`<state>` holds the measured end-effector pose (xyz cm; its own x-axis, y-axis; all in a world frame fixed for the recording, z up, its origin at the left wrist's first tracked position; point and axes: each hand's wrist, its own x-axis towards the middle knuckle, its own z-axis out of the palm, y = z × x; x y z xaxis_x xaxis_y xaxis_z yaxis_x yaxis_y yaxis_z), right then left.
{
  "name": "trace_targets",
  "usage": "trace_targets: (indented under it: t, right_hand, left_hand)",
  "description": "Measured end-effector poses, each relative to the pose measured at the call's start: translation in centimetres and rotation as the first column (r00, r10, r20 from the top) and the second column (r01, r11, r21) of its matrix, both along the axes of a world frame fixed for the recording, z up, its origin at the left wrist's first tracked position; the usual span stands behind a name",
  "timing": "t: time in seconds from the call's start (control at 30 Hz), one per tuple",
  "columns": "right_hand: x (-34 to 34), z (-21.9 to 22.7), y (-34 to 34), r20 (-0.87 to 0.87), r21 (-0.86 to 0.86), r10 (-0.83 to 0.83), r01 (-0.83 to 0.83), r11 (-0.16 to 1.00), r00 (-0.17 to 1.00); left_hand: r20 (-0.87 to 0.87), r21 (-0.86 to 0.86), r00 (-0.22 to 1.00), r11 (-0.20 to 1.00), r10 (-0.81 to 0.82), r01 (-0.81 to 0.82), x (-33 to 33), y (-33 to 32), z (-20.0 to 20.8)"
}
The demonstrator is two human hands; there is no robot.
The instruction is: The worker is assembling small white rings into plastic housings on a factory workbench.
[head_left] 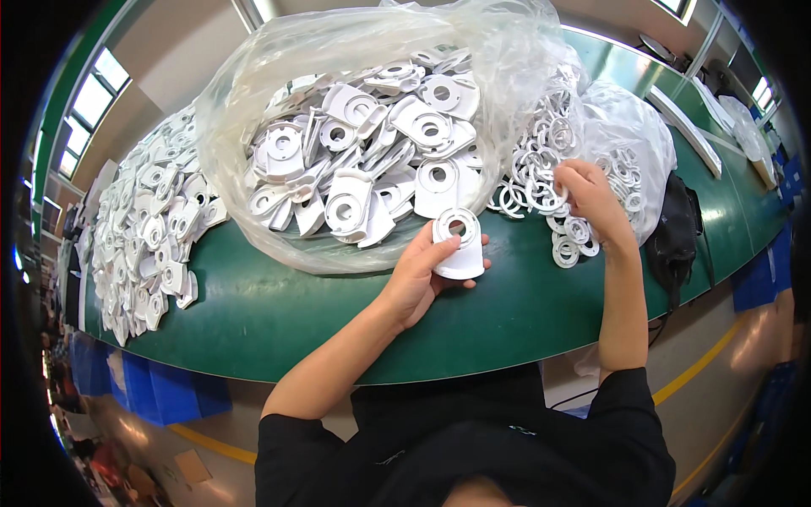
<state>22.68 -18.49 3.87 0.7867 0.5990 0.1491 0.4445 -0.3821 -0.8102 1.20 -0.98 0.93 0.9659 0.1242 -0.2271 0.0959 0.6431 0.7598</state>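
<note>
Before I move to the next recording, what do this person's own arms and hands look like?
The left hand and right hand are both bare, with no gloves. No watch or bracelet shows at either wrist. A black shirt with short sleeves leaves the forearms uncovered; its front carries small light marks.

Black bag beside the green table's right end, yellow floor line, upper-left window
</note>
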Motion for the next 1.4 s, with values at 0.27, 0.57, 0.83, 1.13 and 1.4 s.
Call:
trace_targets:
  t: [0.27, 0.57, 0.83, 1.13, 1.4]
  right_hand:
    - [-6.4, -0.5, 4.2, -0.539, 0.319, 0.445, -0.316, 0.894, 0.715]
    - [-6.8, -1.6, 4.7, -0.501, 0.304, 0.467, -0.357, 0.883, 0.728]
    - [-7.3, -1.2, 4.5, -0.217, 0.151, 0.399, -0.373, 0.915, 0.891]
    - [-6.9, -2.4, 4.5, -0.17, 0.257, 0.454, -0.405, 0.877, 0.875]
    - [-7.6, -1.6, 4.4, -0.029, 0.095, 0.522, -0.517, 0.851, 0.853]
  left_hand:
    - [0.076, 0.067, 0.997, 0.998, 0.01, -0.015, 0.0, 0.2, -0.4]
    - [0.084, 0.064, 0.996, 0.998, 0.012, -0.018, -0.3, 0.3, -0.4]
    - [0.053, 0.184, 0.998, 0.982, 0.024, -0.034, -0.2, 0.5, -0.7]
    - [0.031, 0.543, 0.988, 0.832, -0.154, 0.112, -0.4, -0.3, -1.0]
    - [0.117, 0.827, 0.992, 0.549, 0.034, -0.117, -0.3, 0.3, -2.8]
